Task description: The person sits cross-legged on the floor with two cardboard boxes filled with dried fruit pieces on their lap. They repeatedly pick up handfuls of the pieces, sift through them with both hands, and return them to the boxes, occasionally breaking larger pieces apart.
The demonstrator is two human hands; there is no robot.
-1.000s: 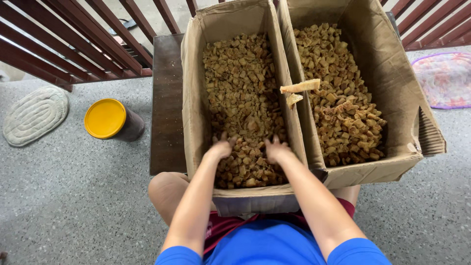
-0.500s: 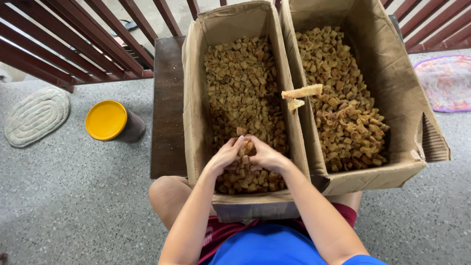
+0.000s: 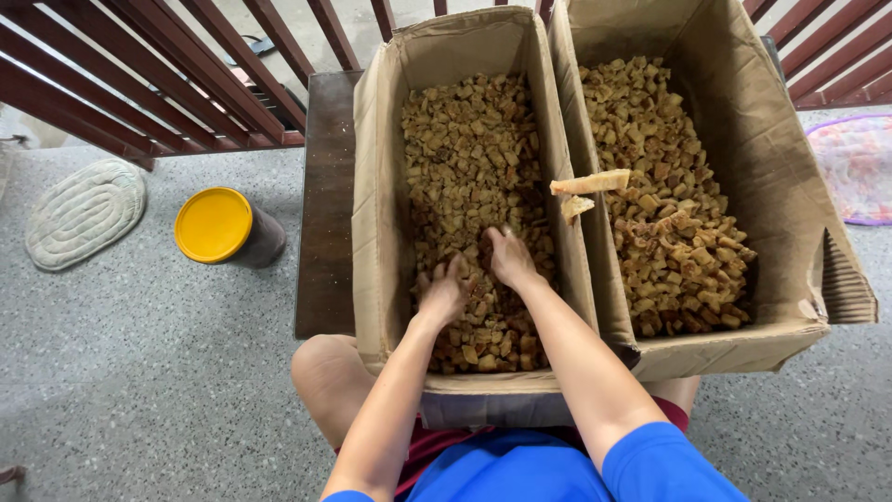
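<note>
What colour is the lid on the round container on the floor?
Yellow: the round container's lid, clearest in the head view.

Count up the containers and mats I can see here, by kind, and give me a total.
Cardboard boxes filled with brown chunks: 2, the left box with both hands in it, and the right box
Jars with a yellow lid: 1
Floor mats: 2, a grey oval mat and a patterned mat at the right edge
Total: 5

One head-worn camera looks steeply down, close above two cardboard boxes [image 3: 557, 186].
</note>
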